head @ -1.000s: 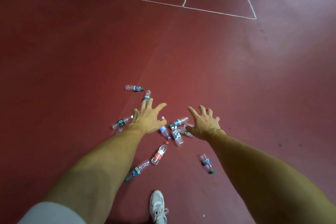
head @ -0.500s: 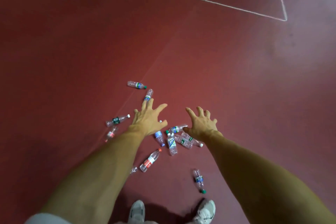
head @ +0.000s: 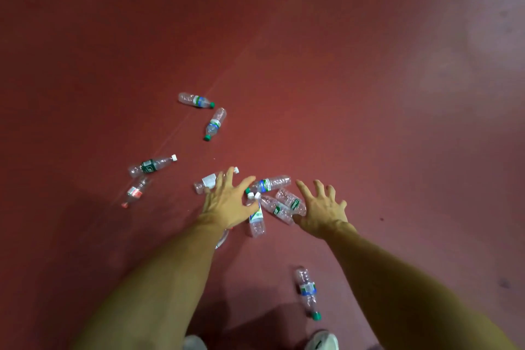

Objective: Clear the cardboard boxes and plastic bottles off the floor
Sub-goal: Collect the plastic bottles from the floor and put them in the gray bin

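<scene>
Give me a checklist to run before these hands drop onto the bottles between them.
1. Left hand free: ok, fingers spread, holding nothing.
2. Right hand free: ok, fingers spread, empty.
3. Target bottle cluster between the hands: ok, all lying flat on the floor.
4. Hands touching bottles: cannot tell.
5. Footing: not ok, green-capped bottle lies beside the shoe.
6. Any cardboard boxes: cannot tell, none in view.

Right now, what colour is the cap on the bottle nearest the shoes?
The cap is green, clearest in the head view.
</scene>
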